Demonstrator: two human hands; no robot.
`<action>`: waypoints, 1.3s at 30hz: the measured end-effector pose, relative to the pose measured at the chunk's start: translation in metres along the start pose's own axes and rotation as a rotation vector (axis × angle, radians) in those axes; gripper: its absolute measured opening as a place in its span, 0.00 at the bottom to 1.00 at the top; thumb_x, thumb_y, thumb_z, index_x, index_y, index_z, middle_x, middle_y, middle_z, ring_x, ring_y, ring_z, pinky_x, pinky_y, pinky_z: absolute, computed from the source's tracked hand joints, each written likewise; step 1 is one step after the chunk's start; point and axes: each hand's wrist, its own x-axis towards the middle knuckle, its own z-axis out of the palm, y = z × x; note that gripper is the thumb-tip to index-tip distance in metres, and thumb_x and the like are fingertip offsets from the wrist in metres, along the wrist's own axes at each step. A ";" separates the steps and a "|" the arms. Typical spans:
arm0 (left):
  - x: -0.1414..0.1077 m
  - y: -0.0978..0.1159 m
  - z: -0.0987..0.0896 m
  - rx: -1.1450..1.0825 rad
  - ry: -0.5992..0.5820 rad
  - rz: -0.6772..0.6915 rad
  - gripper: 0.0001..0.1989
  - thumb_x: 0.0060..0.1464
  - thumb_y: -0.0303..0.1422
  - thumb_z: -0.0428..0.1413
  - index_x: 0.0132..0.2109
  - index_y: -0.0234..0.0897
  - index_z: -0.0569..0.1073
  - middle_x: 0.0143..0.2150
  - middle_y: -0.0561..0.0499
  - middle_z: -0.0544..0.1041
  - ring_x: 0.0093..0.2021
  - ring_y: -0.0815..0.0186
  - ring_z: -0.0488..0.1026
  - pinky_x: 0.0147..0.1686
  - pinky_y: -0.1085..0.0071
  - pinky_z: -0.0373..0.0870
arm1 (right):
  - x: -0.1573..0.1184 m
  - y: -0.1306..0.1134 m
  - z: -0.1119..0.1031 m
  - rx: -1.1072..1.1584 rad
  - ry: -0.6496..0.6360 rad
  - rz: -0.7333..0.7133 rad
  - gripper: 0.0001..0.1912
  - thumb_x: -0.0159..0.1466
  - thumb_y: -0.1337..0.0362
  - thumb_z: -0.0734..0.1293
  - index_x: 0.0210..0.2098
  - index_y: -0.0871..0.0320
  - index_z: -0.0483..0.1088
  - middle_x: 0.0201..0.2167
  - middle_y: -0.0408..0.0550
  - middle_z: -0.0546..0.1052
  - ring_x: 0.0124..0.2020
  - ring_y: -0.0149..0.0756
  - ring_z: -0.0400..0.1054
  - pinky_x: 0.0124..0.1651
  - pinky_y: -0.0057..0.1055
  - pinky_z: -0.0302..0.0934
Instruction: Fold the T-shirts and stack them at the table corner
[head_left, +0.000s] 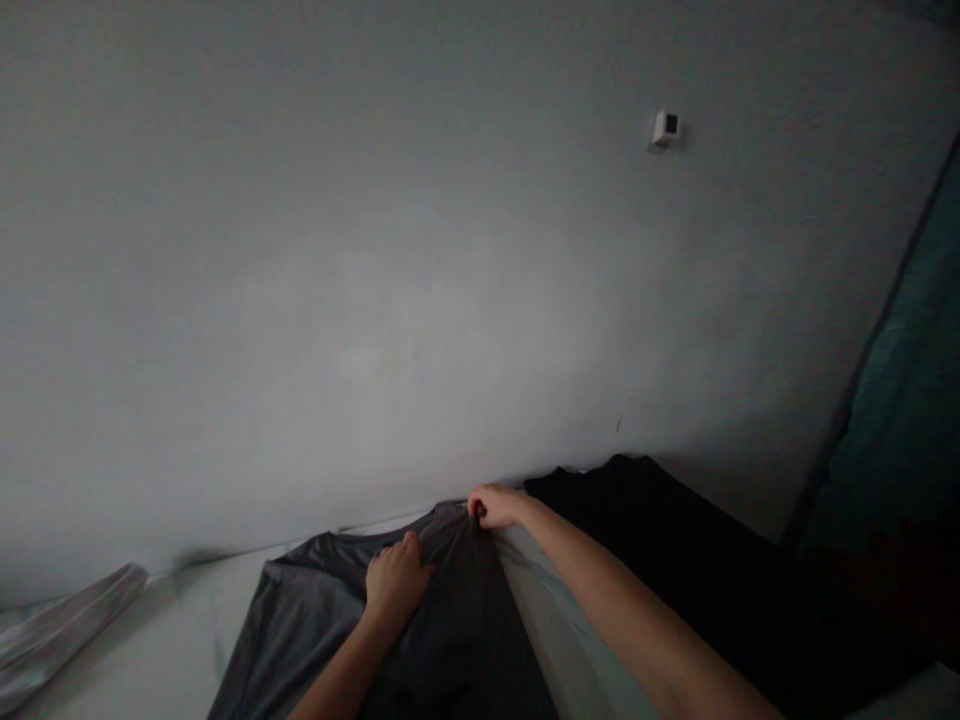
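A dark grey shirt (pixel 300 600) lies spread on a pale sheet (pixel 187 610), its neckline toward the wall. My left hand (pixel 397 580) is on the front of the shirt just below the neckline, its fingers curled and closed on the fabric. My right hand (pixel 493 505) pinches the shirt near its upper right shoulder, and folds of cloth run out from that grip. The lower part of the shirt is cut off by the frame's bottom edge.
Black cloth (pixel 660 560) lies to the right of the shirt. Striped, light fabric (pixel 67 630) is at the far left. Behind the sheet rises a grey wall (pixel 375 300) bearing a small white box (pixel 667 128). A teal curtain (pixel 900 400) hangs at the right.
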 end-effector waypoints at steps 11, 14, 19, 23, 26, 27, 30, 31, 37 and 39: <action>0.008 -0.026 0.004 -0.268 0.125 0.028 0.04 0.58 0.32 0.48 0.35 0.41 0.66 0.36 0.51 0.78 0.39 0.65 0.74 0.37 0.73 0.62 | 0.002 0.010 0.002 0.068 0.082 0.001 0.11 0.56 0.78 0.66 0.37 0.65 0.76 0.32 0.41 0.76 0.32 0.26 0.64 0.34 0.19 0.54; 0.004 -0.029 0.005 -0.222 0.101 0.004 0.04 0.59 0.34 0.49 0.37 0.40 0.66 0.39 0.49 0.79 0.41 0.63 0.75 0.37 0.72 0.62 | 0.005 0.009 0.002 0.042 0.079 0.022 0.11 0.56 0.78 0.65 0.37 0.65 0.76 0.31 0.41 0.76 0.31 0.26 0.63 0.33 0.20 0.53; -0.005 -0.028 -0.001 -0.101 0.055 -0.053 0.06 0.60 0.35 0.48 0.42 0.41 0.68 0.44 0.46 0.80 0.45 0.58 0.76 0.37 0.69 0.65 | 0.007 0.004 0.006 -0.030 0.095 0.055 0.10 0.57 0.77 0.66 0.37 0.63 0.76 0.30 0.41 0.75 0.31 0.27 0.63 0.34 0.22 0.52; -0.005 -0.027 -0.001 -0.018 0.043 -0.033 0.09 0.62 0.36 0.46 0.45 0.41 0.67 0.44 0.45 0.80 0.45 0.57 0.78 0.38 0.67 0.67 | 0.006 0.003 0.007 -0.071 0.113 0.099 0.11 0.56 0.77 0.67 0.37 0.62 0.75 0.32 0.42 0.76 0.32 0.28 0.65 0.35 0.22 0.52; -0.003 -0.028 0.001 0.015 0.034 -0.011 0.09 0.62 0.36 0.46 0.47 0.41 0.67 0.44 0.45 0.80 0.45 0.55 0.78 0.37 0.67 0.68 | 0.005 0.000 0.006 -0.102 0.160 0.177 0.10 0.57 0.77 0.66 0.37 0.61 0.74 0.35 0.45 0.77 0.36 0.31 0.67 0.37 0.24 0.55; -0.002 -0.028 0.002 0.030 0.036 -0.008 0.10 0.62 0.36 0.46 0.47 0.40 0.67 0.44 0.44 0.81 0.45 0.55 0.78 0.37 0.66 0.68 | 0.004 -0.003 0.006 -0.114 0.184 0.205 0.10 0.57 0.77 0.66 0.37 0.61 0.74 0.37 0.47 0.77 0.38 0.33 0.68 0.38 0.25 0.56; -0.002 -0.026 0.002 0.082 0.055 0.008 0.10 0.63 0.35 0.45 0.49 0.40 0.66 0.46 0.44 0.80 0.45 0.54 0.78 0.38 0.65 0.70 | -0.006 -0.018 0.012 -0.147 0.279 0.257 0.12 0.60 0.76 0.63 0.41 0.61 0.73 0.45 0.53 0.76 0.46 0.39 0.68 0.45 0.29 0.58; -0.002 -0.026 0.002 0.100 0.063 0.014 0.10 0.63 0.35 0.45 0.49 0.41 0.66 0.47 0.43 0.80 0.46 0.54 0.78 0.38 0.65 0.70 | -0.011 -0.023 0.016 -0.153 0.309 0.261 0.13 0.62 0.76 0.61 0.43 0.60 0.72 0.47 0.54 0.75 0.49 0.39 0.67 0.48 0.30 0.59; -0.004 -0.022 0.000 0.127 0.066 0.013 0.12 0.63 0.35 0.44 0.50 0.40 0.66 0.48 0.41 0.79 0.47 0.53 0.78 0.39 0.63 0.71 | -0.042 -0.032 0.050 -0.152 0.141 -0.067 0.22 0.70 0.60 0.57 0.61 0.60 0.64 0.65 0.55 0.62 0.66 0.42 0.53 0.67 0.38 0.47; -0.007 -0.022 -0.004 0.099 0.056 -0.029 0.14 0.64 0.38 0.43 0.50 0.37 0.67 0.46 0.40 0.80 0.47 0.52 0.78 0.40 0.62 0.71 | -0.048 -0.031 0.053 -0.162 0.028 -0.084 0.28 0.71 0.56 0.55 0.67 0.59 0.54 0.70 0.54 0.50 0.70 0.46 0.43 0.69 0.47 0.41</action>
